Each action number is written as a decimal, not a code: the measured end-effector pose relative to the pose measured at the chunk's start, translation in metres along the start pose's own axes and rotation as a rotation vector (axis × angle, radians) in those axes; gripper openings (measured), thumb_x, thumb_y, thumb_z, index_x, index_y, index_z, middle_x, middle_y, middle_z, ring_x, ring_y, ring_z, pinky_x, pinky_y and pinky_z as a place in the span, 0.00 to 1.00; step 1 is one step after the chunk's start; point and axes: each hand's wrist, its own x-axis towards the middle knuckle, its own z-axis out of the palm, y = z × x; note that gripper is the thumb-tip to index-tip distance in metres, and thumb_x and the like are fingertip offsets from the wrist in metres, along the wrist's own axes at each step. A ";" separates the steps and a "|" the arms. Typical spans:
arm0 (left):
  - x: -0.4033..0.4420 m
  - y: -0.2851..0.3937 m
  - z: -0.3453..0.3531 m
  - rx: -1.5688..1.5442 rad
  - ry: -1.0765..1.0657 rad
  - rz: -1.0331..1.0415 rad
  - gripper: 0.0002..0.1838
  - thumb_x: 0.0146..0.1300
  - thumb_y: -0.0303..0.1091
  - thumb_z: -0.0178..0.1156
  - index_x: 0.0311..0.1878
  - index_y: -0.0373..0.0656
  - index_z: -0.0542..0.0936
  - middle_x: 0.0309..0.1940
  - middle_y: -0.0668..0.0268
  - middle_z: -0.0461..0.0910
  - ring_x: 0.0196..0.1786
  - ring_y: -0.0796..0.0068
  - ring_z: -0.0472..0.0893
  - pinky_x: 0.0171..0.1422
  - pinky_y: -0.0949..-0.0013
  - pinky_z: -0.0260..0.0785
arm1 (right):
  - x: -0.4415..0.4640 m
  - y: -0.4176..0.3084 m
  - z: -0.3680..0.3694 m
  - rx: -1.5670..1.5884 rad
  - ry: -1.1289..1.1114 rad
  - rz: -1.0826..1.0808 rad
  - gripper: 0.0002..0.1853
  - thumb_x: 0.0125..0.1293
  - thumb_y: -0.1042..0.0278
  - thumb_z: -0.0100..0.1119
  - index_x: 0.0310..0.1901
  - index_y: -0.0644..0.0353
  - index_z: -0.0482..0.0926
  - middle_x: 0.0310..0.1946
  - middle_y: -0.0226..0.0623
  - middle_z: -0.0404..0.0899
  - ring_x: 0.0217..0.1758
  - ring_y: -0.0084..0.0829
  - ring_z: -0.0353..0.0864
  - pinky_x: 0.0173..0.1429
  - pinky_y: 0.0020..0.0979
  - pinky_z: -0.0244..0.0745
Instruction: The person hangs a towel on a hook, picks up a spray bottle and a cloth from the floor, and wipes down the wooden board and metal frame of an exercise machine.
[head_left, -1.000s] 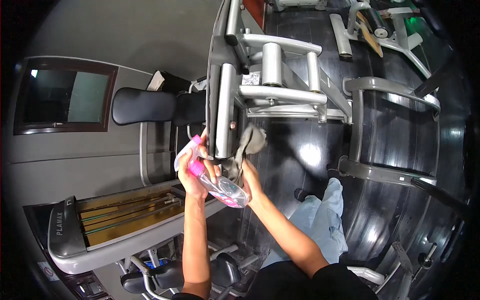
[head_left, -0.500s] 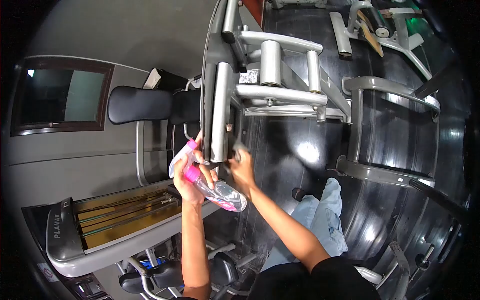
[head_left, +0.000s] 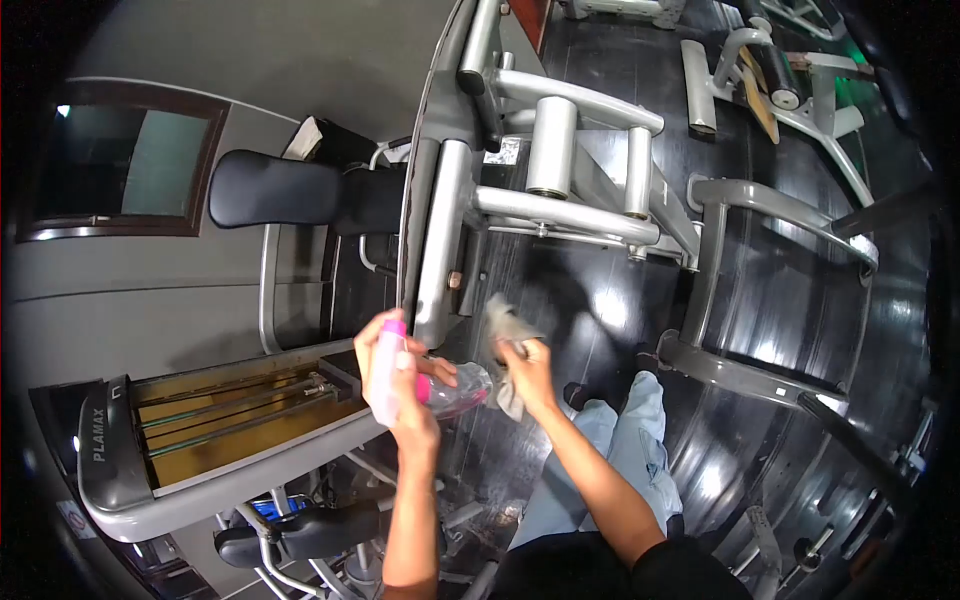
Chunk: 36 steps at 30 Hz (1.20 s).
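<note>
My left hand (head_left: pixel 405 385) is closed around a clear spray bottle (head_left: pixel 457 391) with a pink collar and a pink-and-white trigger head. The bottle is tilted, its base towards the right. In my right hand (head_left: pixel 530 372) a crumpled greyish cloth (head_left: pixel 508 328) is gripped, part of it hanging below the fingers beside the bottle's base. Just beyond both hands stands the silver tubular frame (head_left: pixel 443 250) of a gym machine, and neither hand visibly touches it.
A black padded seat (head_left: pixel 275 188) lies left of the frame. The PLAMAX machine housing (head_left: pixel 125 450) is at lower left. More grey machine frames (head_left: pixel 715 270) stand at right on the dark shiny floor (head_left: pixel 600 310). My jeans-clad legs (head_left: pixel 610 450) are below.
My right hand has drawn away from the silver frame, down and to the right, with the cloth. My left hand has turned the spray bottle and moved slightly right.
</note>
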 end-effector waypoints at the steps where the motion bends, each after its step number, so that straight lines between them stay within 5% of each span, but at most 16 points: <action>1: -0.006 -0.006 0.002 0.022 -0.020 0.077 0.29 0.70 0.49 0.50 0.56 0.27 0.69 0.38 0.57 0.70 0.17 0.69 0.75 0.26 0.65 0.75 | 0.001 -0.009 -0.010 0.024 0.049 -0.030 0.09 0.69 0.70 0.60 0.45 0.64 0.83 0.39 0.26 0.84 0.42 0.16 0.77 0.46 0.24 0.71; 4: -0.028 -0.014 0.020 0.086 -0.080 0.099 0.25 0.69 0.46 0.55 0.51 0.27 0.70 0.36 0.57 0.73 0.21 0.68 0.79 0.27 0.67 0.76 | 0.005 -0.029 -0.044 -0.051 0.095 -0.035 0.08 0.69 0.70 0.60 0.44 0.64 0.83 0.37 0.25 0.82 0.40 0.15 0.75 0.45 0.22 0.70; 6: -0.033 -0.014 0.043 -0.086 -0.076 -0.080 0.14 0.71 0.34 0.56 0.37 0.29 0.76 0.36 0.57 0.74 0.22 0.75 0.79 0.27 0.73 0.72 | 0.011 -0.036 -0.071 -0.123 0.071 0.132 0.10 0.66 0.67 0.64 0.43 0.66 0.83 0.36 0.28 0.84 0.39 0.17 0.77 0.44 0.25 0.72; 9: -0.037 -0.042 0.061 -0.023 -0.071 -0.215 0.12 0.71 0.31 0.56 0.33 0.32 0.74 0.26 0.64 0.72 0.21 0.77 0.78 0.26 0.73 0.70 | 0.020 -0.041 -0.092 -0.029 0.106 0.070 0.10 0.67 0.67 0.63 0.44 0.66 0.83 0.37 0.29 0.84 0.39 0.17 0.76 0.44 0.25 0.71; 12: -0.034 -0.063 0.071 0.081 -0.023 -0.273 0.12 0.71 0.31 0.56 0.32 0.33 0.74 0.25 0.65 0.71 0.21 0.78 0.77 0.25 0.72 0.69 | 0.028 -0.050 -0.112 -0.012 0.084 0.097 0.11 0.68 0.67 0.61 0.46 0.66 0.82 0.40 0.30 0.84 0.43 0.20 0.78 0.49 0.25 0.71; 22: 0.003 -0.062 0.101 0.229 0.081 -0.192 0.12 0.71 0.33 0.57 0.33 0.35 0.73 0.25 0.64 0.70 0.20 0.77 0.77 0.26 0.70 0.70 | 0.036 -0.074 -0.120 -0.273 -0.065 -0.064 0.06 0.66 0.73 0.62 0.41 0.66 0.81 0.35 0.26 0.81 0.38 0.16 0.75 0.43 0.23 0.69; 25: 0.011 -0.064 0.110 0.156 0.115 -0.206 0.13 0.72 0.33 0.56 0.32 0.36 0.72 0.24 0.64 0.69 0.20 0.77 0.77 0.25 0.70 0.70 | 0.036 -0.095 -0.113 -0.359 -0.118 -0.174 0.08 0.59 0.73 0.67 0.40 0.64 0.83 0.37 0.42 0.84 0.40 0.37 0.84 0.47 0.35 0.73; 30: 0.017 -0.063 0.118 0.008 0.148 -0.245 0.14 0.72 0.34 0.56 0.31 0.36 0.72 0.24 0.64 0.69 0.19 0.77 0.76 0.23 0.71 0.69 | 0.041 -0.110 -0.108 -0.435 -0.137 -0.325 0.08 0.59 0.74 0.67 0.40 0.65 0.83 0.38 0.41 0.85 0.41 0.37 0.84 0.48 0.36 0.73; 32: 0.013 -0.061 0.118 0.042 0.162 -0.240 0.14 0.72 0.34 0.56 0.31 0.35 0.72 0.24 0.64 0.69 0.19 0.77 0.76 0.24 0.70 0.68 | 0.044 -0.114 -0.101 -0.391 -0.108 -0.274 0.07 0.64 0.74 0.63 0.41 0.66 0.81 0.37 0.31 0.83 0.40 0.20 0.77 0.44 0.26 0.72; 35: 0.000 -0.058 0.111 0.095 0.166 -0.237 0.13 0.71 0.33 0.57 0.32 0.34 0.73 0.24 0.64 0.70 0.20 0.76 0.76 0.24 0.70 0.68 | 0.058 -0.115 -0.080 -0.341 -0.156 -0.154 0.10 0.63 0.71 0.66 0.43 0.66 0.82 0.37 0.40 0.85 0.40 0.28 0.82 0.46 0.32 0.74; 36: -0.005 -0.056 0.106 0.113 0.156 -0.235 0.13 0.71 0.33 0.57 0.33 0.34 0.73 0.25 0.63 0.70 0.20 0.76 0.77 0.24 0.70 0.69 | 0.065 -0.101 -0.075 -0.279 -0.197 -0.106 0.11 0.64 0.68 0.67 0.43 0.67 0.82 0.37 0.39 0.85 0.41 0.23 0.81 0.45 0.30 0.74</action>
